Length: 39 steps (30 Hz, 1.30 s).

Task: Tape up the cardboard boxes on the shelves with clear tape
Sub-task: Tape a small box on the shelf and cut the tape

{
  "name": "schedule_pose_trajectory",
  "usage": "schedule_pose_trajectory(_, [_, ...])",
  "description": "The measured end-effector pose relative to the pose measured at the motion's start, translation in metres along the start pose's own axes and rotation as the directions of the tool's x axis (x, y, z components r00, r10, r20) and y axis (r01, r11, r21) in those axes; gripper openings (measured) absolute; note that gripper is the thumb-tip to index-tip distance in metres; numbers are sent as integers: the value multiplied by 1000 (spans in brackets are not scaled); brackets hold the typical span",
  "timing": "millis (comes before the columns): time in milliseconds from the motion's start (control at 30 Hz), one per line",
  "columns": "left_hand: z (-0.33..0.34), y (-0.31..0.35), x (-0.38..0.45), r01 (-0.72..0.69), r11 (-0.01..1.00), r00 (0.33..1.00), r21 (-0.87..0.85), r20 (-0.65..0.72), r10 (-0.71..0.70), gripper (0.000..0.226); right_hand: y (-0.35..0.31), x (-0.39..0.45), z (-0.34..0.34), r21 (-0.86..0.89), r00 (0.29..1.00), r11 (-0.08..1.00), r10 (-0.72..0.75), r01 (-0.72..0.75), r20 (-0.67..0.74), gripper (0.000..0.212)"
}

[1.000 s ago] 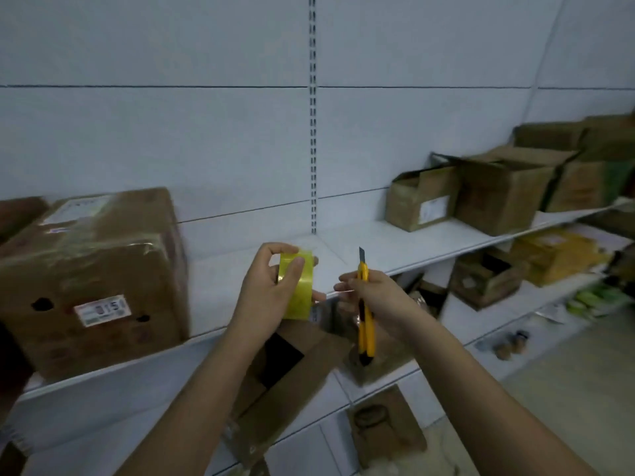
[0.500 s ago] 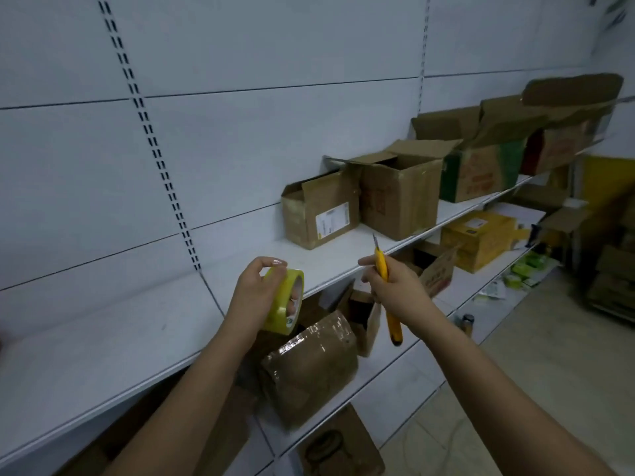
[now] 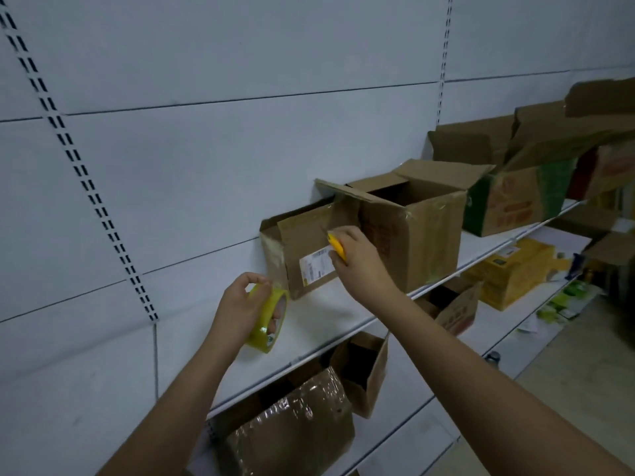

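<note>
Brown cardboard: a small brown cardboard box with a white shipping label (image 3: 304, 250) is lying on the upper white metal shelf (image 3: 330, 312), its flap hanging open toward the front and old tape shining dully along its edges.
Neighbouring box: a taller open brown cardboard box (image 3: 412, 228) is standing just beside it, touching its right side, flaps spread apart; what it is holding cannot be made out.
Tape: a roll of clear tape with a yellowish tint (image 3: 269, 319) is hovering over the shelf, near the small box's lower left corner.
Left hand: the left hand (image 3: 240, 310) is curling round the roll, fingers passing through its core, grip clamped on it.
Right hand: the right hand (image 3: 357, 259) is wrapping round a yellow plastic utility knife (image 3: 336, 247), grip clamped on the handle, the tip lying against the small box's face by the label.
Far boxes: a green-and-tan printed cardboard box (image 3: 519, 197) is sitting farther along the shelf with its flaps up.
Lower shelf: a brown box wrapped in glossy, wrinkled clear tape (image 3: 292, 431) is resting below, beside an open-sided brown carton (image 3: 366, 369).
Lower right: a yellow cardboard box (image 3: 512, 271) is sitting on the lower shelf.
</note>
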<state>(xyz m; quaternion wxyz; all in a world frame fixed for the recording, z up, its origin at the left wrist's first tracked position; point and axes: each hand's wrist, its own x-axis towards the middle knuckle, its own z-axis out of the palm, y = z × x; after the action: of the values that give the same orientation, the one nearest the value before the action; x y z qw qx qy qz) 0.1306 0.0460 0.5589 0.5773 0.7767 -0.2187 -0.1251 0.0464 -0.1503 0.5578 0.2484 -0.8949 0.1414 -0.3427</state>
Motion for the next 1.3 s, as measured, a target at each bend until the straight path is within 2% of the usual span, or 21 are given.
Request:
schedule_pose_trajectory(100, [-8, -10, 32, 30, 999, 999, 30, 20, -30, 12, 1, 49, 15, -51, 993, 993, -106, 108, 43, 55])
schedule_pose_trajectory(200, [-22, -16, 61, 34, 999, 999, 42, -6, -34, 11, 12, 92, 22, -153, 985, 984, -66, 91, 162, 63])
schedule_pose_trajectory(233, [-29, -18, 70, 24, 999, 999, 42, -23, -23, 11, 18, 103, 23, -172, 976, 982, -46, 84, 211, 58])
schedule_pose_trajectory(333, [-45, -19, 89, 16, 998, 996, 53, -86, -12, 15, 28, 127, 25, -210, 954, 971, -45, 111, 295, 24])
schedule_pose_trajectory(367, [-50, -19, 92, 16, 999, 995, 47, -103, -11, 15, 28, 132, 25, -202, 951, 972, -50, 116, 304, 22])
schedule_pose_trajectory(500, [-73, -13, 92, 30, 999, 983, 16, -184, -26, 11, 0, 135, 33, -59, 915, 989, -99, 132, 390, 25])
schedule_pose_trajectory(633, [-107, -9, 76, 43, 998, 950, 35, -312, -30, 12, -47, 121, 53, -4, 816, 948, -270, 317, 511, 31])
schedule_pose_trajectory(800, [-152, -2, 42, 67, 993, 897, 100, -442, -16, 18, -60, 118, 60, 352, 689, 883, -465, 312, 557, 23])
schedule_pose_trajectory(900, [-167, 8, 19, 79, 989, 909, 128, -417, -19, 17, -58, 126, 62, 452, 639, 866, -474, 214, 606, 23])
schedule_pose_trajectory(1000, [-171, 24, 0, 74, 990, 933, 123, -359, -25, 16, -58, 131, 67, 490, 565, 831, -544, 264, 620, 26])
schedule_pose_trajectory(1133, [-157, 48, -4, 74, 985, 959, 155, -280, -28, 15, -59, 137, 70, 511, 512, 803, -592, 307, 623, 40])
schedule_pose_trajectory(1200, [-141, 56, 6, 108, 970, 978, 219, -197, -64, 13, -57, 135, 82, 484, 532, 808, -587, 336, 610, 26])
schedule_pose_trajectory(1233, [-133, 58, 12, 129, 958, 984, 258, -157, -91, 14, -56, 133, 90, 455, 586, 833, -548, 317, 597, 34])
schedule_pose_trajectory(1300, [-119, 58, 24, 168, 930, 985, 327, -95, -144, 16, -52, 125, 107, 406, 751, 876, -449, 261, 485, 73])
